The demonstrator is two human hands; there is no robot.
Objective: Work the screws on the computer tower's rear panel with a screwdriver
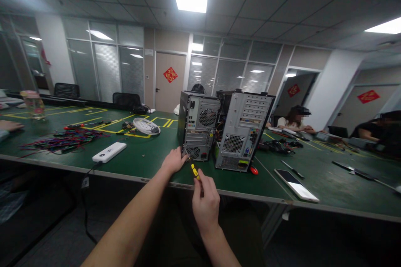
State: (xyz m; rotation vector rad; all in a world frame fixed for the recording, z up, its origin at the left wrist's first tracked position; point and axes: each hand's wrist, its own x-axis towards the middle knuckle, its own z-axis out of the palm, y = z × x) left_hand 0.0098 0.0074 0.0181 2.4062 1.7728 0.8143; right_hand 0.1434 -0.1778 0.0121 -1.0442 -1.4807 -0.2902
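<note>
Yellow and black, the screwdriver (195,171) sits pinched between thumb and fingers of my right hand (206,198) in the head view, its shaft pointing at the lower back of the left computer case (198,133), close to the fan grille (192,152). My left hand (173,161) lies at that case's bottom corner; whether its fingers are clamped on the metal or merely resting there, I cannot tell. The tip is too blurred to show if it meets a screw. Should it be off-centre, I judge it could slip, scrape the panel or jab my left thumb, which is just beside the shaft. Pushing hard could also slide the case back on the green table (158,147), or nudge it into the second case (239,125) standing next to it.
</note>
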